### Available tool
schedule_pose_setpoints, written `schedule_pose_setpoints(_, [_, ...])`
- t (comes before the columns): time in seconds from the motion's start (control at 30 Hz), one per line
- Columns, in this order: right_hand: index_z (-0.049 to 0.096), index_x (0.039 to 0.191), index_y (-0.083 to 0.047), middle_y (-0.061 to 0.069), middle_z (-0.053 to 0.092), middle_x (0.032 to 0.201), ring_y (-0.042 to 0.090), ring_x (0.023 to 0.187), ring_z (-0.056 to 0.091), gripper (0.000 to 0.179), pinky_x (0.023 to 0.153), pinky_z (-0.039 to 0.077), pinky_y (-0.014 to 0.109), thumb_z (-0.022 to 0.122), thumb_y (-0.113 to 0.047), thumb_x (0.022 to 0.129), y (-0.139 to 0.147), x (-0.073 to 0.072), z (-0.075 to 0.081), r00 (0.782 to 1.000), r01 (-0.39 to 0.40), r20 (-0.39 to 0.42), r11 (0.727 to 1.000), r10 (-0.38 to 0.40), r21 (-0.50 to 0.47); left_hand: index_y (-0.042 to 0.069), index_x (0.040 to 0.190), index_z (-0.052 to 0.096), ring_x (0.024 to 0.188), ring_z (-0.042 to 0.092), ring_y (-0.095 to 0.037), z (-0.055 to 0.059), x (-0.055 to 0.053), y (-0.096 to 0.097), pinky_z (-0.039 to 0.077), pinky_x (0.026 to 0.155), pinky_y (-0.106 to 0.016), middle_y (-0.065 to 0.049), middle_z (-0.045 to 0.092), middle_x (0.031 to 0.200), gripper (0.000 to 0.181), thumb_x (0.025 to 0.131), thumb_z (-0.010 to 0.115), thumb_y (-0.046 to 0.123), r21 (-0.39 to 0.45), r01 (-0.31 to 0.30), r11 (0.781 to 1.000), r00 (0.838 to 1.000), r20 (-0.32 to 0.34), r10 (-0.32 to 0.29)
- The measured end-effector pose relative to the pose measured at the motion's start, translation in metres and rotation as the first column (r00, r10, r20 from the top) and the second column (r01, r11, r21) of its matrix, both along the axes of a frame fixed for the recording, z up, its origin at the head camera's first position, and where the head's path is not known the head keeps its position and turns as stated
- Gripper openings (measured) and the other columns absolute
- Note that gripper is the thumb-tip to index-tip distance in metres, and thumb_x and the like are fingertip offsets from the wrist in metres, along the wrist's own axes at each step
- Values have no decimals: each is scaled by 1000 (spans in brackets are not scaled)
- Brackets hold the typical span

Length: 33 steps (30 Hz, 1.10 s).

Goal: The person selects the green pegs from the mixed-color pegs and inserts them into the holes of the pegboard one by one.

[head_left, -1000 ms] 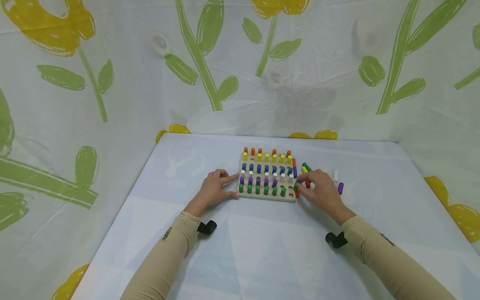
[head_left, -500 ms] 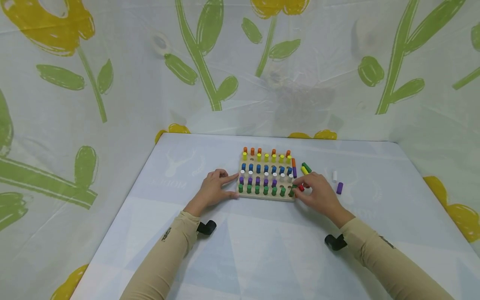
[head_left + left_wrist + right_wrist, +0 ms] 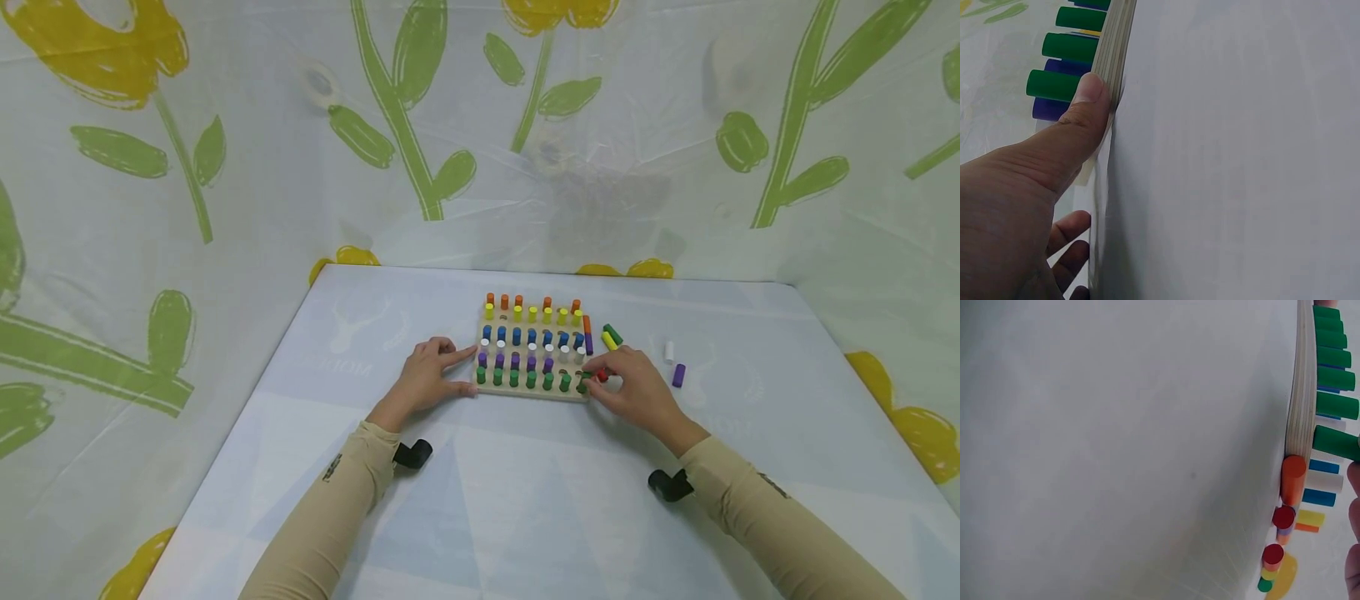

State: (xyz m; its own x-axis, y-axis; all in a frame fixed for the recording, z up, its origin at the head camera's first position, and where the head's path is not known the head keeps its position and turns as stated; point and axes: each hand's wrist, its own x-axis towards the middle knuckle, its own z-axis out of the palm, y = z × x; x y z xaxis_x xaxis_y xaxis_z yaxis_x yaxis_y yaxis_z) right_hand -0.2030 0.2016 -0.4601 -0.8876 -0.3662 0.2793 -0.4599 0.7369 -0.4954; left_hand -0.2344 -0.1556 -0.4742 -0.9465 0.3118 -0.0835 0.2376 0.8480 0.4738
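Note:
A wooden pegboard (image 3: 532, 396) lies on the table, carrying upright pegs in coloured rows: orange, yellow, blue, white, purple and green from back to front. My left hand (image 3: 427, 375) rests at its left side, index finger straight against the edge and thumb (image 3: 1088, 112) pressed at the front corner. At the board's front right corner, my right hand (image 3: 636, 387) pinches a green peg (image 3: 582, 386) between thumb and fingers. That peg (image 3: 1336, 442) stands at the end of the green row, tilted slightly against its neighbours in the right wrist view. Its lower end is hidden in the head view.
Right of the board lie loose pegs: orange (image 3: 587, 323), purple (image 3: 588, 342), green (image 3: 612, 333), yellow (image 3: 610, 341) and red (image 3: 602, 376). Farther right are a white peg (image 3: 669, 352) and a purple peg (image 3: 678, 375). A flowered curtain (image 3: 480, 242) hangs behind the table.
My right hand has moved slightly left with the green peg, from beside the board's right edge to the end of the green row. The left hand stays at the board's edge.

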Motion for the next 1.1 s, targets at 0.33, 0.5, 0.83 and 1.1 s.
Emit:
schedule_pose_setpoints(0.33, [75,108,-13,0,71,98,21,95,58,22,82,50,44,81,-16,88,-1,1,-1,1000,18,-17,1000,-18,21,32,152,47,126,36,-33,1,0,1,32,110,-49,-8,43,135,80,82,81,53,-1,-8,1000,1000,23,8])
schedule_pose_setpoints(0.5, [76,109,-12,0,71,96,21,94,58,22,83,49,43,81,-16,88,-1,1,0,1000,7,-19,1000,-7,15,32,152,48,125,37,-33,-1,-1,0,33,109,-49,-8,43,133,79,82,81,52,0,-2,1000,1000,1,2])
schedule_pose_setpoints(0.83, [75,110,-13,0,72,99,23,95,58,22,85,48,44,80,-16,89,-4,3,3,1000,-8,2,999,8,41,32,152,48,125,37,-33,-2,-1,0,33,108,-50,-9,43,134,80,82,81,52,0,1,1000,1000,1,-1])
schedule_pose_setpoints(1.1, [75,110,-14,-3,71,98,21,93,58,22,84,50,43,80,-17,88,-3,1,-1,1000,-29,7,997,29,70,33,152,48,127,36,-33,-3,-1,0,32,109,-49,-8,43,135,80,82,81,53,-5,-4,1000,1000,3,4])
